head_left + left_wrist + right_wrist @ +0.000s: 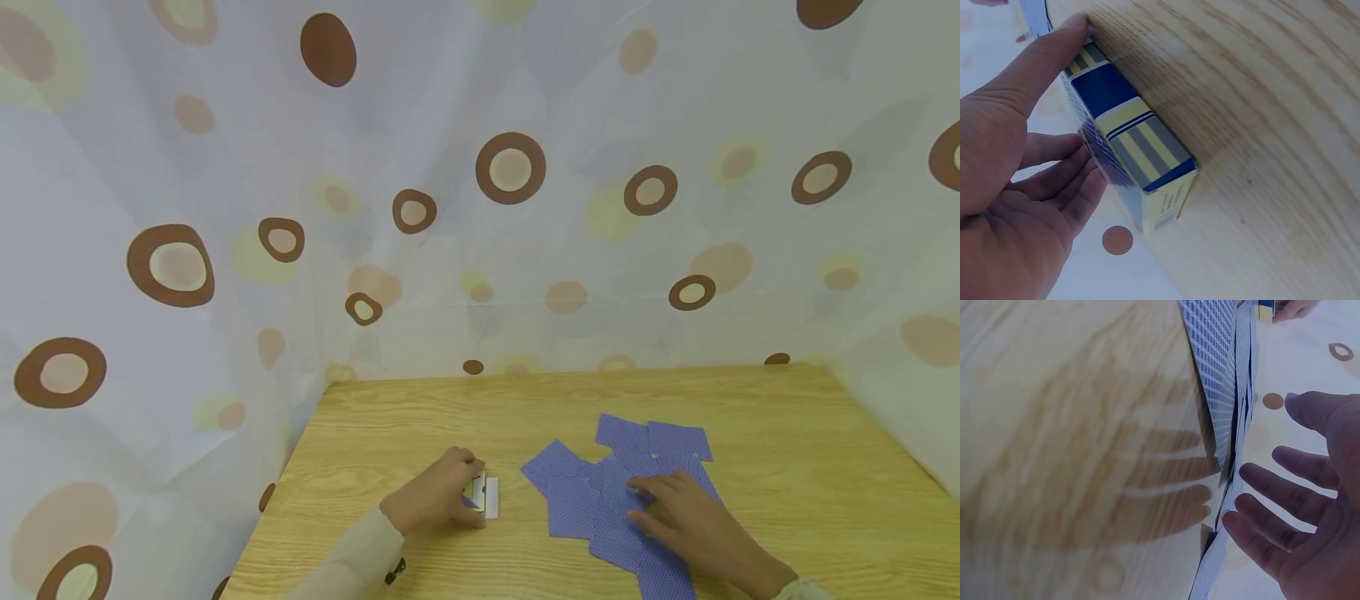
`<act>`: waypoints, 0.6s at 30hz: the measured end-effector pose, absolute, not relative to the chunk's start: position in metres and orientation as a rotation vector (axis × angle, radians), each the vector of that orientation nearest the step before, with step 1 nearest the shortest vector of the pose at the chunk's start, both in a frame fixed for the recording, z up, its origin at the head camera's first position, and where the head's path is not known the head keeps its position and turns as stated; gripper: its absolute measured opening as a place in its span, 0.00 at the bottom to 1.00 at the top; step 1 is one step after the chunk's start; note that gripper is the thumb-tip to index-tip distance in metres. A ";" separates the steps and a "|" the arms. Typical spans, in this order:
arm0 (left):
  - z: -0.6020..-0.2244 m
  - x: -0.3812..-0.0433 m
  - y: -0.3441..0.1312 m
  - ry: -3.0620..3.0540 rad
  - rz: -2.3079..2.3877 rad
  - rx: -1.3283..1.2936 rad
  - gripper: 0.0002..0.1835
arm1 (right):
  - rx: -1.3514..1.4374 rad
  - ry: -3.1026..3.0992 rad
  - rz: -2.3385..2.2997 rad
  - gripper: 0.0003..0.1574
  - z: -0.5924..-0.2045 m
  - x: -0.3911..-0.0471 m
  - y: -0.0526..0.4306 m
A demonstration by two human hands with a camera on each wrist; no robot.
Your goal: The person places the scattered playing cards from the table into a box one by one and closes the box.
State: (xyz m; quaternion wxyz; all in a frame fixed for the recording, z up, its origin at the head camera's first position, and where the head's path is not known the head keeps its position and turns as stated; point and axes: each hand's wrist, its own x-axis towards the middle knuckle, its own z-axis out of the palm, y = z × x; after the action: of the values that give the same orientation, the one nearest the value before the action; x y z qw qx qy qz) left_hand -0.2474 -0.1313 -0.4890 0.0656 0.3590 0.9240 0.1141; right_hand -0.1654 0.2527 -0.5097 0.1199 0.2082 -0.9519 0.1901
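My left hand [438, 490] grips a small card box [478, 493] on the left part of the table. In the left wrist view the card box [1129, 119] shows a striped narrow side with a dark blue panel; the thumb lies at its far end and the other fingers are at its broad side. A dark blue patterned patch shows beside those fingertips; whether it is a card or the box's print is unclear. Several blue-patterned playing cards [570, 504] lie overlapping, patterned side up. Over them is my right hand [686, 525], fingers spread and loosely bent, holding nothing.
The wooden table [420, 408] is bounded at the back and sides by a white curtain [450, 275] with brown and beige circles. A small white strip [492, 497] shows at the card box's right side. One card reaches the bottom edge of the head view.
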 end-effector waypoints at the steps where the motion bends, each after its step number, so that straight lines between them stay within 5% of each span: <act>1: -0.490 -0.248 -0.132 2.787 0.358 1.075 0.44 | 0.608 -2.782 0.558 0.25 -0.510 -0.166 0.253; 18: -0.492 -0.256 -0.140 2.694 0.471 0.977 0.40 | 0.597 -2.740 0.556 0.23 -0.507 -0.193 0.274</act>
State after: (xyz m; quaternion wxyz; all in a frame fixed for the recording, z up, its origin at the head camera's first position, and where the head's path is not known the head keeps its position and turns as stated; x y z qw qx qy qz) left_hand -0.2563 -0.1395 -0.4919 0.1185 0.3340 0.9211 0.1610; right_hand -0.1929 0.2743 -0.5071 0.1410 0.2069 -0.9488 0.1925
